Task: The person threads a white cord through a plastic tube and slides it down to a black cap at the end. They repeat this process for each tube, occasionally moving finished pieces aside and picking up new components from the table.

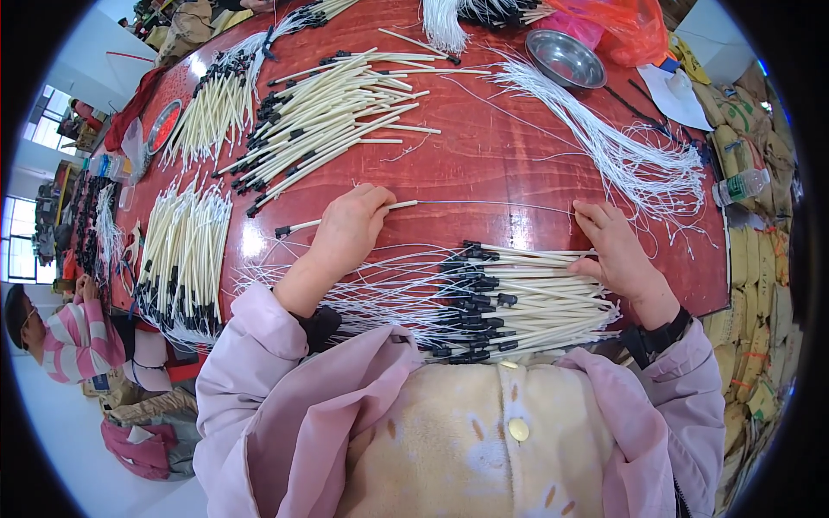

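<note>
My left hand (352, 226) is closed around a cream stick (402, 205) with a black end piece on its left. From the stick's right end a thin white cord (492, 203) runs nearly straight across to my right hand (615, 246), whose fingertips pinch it. Below my hands, close to my body, lies a pile of cream sticks (544, 298) with black ends, their white cords (380, 302) spread to the left. Beyond my left hand is a heap of loose cream sticks (337, 112). A bundle of white cords (596, 129) lies beyond my right hand.
More bundled sticks (186, 250) lie at the left of the red table (484, 155). A metal bowl (566, 59) and an orange plastic bag (635, 30) sit at the far right. A plastic bottle (741, 186) is at the right edge. Another person (78, 341) sits at the left.
</note>
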Motion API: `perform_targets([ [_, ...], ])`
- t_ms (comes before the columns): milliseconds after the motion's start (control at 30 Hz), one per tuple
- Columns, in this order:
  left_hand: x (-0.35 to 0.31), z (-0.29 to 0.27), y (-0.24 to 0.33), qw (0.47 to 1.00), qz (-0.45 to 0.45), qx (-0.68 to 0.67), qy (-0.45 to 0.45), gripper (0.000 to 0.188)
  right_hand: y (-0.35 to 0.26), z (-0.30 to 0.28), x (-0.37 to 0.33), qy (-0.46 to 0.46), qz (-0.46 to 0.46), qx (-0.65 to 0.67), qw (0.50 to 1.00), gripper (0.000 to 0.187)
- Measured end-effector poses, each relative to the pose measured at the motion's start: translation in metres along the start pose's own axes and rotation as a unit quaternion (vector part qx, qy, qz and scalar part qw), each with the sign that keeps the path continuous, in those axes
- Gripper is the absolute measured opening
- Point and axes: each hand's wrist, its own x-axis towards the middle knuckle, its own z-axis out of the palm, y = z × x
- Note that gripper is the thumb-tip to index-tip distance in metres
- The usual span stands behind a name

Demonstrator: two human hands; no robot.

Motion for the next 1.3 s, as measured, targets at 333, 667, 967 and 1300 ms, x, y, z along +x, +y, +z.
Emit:
perform_targets([
  [333,0.002,0.001,-0.003,1.0,0.0,0.001,0.004,0.014,-0.002,-0.001,0.003,0.0,-0.006,-0.01,1.0,0.094],
  [667,0.008,0.001,-0.004,1.0,-0.008,0.009,-0.011,0.013,-0.001,-0.001,0.004,-0.003,-0.009,-0.014,1.0,0.094],
  [967,0.023,0.021,0.005,0.995,0.053,0.084,0.012,0.012,0.001,-0.003,0.004,-0.027,0.007,-0.009,1.0,0.097],
  [1300,0.088,0.108,0.095,0.974,0.202,0.09,-0.053,0.014,-0.019,0.009,0.043,0.03,-0.133,-0.039,0.99,0.092],
])
